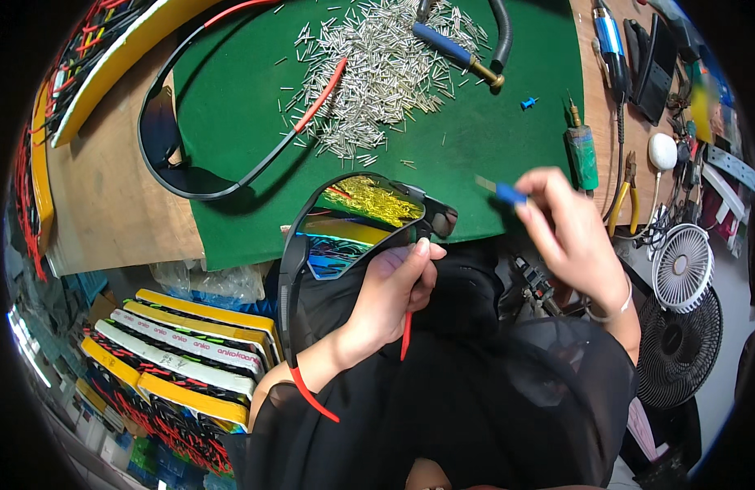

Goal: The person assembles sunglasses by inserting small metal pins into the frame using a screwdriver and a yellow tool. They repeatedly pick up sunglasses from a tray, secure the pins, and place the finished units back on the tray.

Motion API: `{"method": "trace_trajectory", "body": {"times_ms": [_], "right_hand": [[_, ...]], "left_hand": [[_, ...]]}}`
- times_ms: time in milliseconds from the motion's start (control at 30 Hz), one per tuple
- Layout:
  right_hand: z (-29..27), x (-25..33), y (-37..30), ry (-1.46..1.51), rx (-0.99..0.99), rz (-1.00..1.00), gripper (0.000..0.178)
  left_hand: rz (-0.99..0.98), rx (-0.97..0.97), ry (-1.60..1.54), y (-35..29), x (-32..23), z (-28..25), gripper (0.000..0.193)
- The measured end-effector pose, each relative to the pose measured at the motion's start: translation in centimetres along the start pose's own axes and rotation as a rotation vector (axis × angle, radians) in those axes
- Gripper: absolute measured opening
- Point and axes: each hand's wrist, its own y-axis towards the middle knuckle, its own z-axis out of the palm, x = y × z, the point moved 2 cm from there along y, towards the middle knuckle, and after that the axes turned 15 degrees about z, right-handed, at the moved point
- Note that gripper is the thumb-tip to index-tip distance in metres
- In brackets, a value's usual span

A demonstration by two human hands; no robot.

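My left hand (394, 290) is closed around one end of a pair of wraparound sunglasses (345, 257) with mirrored lenses and red-tipped temples. It holds them over my lap at the mat's near edge, lenses facing up. Off to the right, my right hand (573, 237) pinches a small blue-handled tool (509, 194). A thin, blurred metal blade sticks out of it toward the left, apart from the sunglasses. On the green mat (467, 204) lies another pair of sunglasses (202, 192) with dark lenses. One of its red tips rests on a pile of small metal pins (377, 82).
A blue-handled tool with a brass end (451, 47), a blue push pin (528, 104) and a green bottle (583, 155) lie toward the right. Yellow-handled pliers (625, 196) and a white fan (683, 265) are farther right. Boxes of sunglasses (182, 343) stand at lower left.
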Motion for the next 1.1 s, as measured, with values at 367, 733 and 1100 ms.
{"method": "trace_trajectory", "body": {"times_ms": [367,733,1100], "right_hand": [[4.2,-1.0,-0.6,0.293,0.157,-0.114,0.013],[4.2,-0.7,-0.8,0.24,0.135,-0.077,0.011],[4.3,0.4,-1.1,-0.033,-0.17,-0.392,0.017]], "left_hand": [[-0.028,0.013,-0.093,0.2,0.3,-0.1,0.027],[-0.007,-0.017,-0.069,0.0,0.2,0.2,0.026],[0.006,-0.071,-0.025,-0.1,0.1,0.7,0.026]]}}
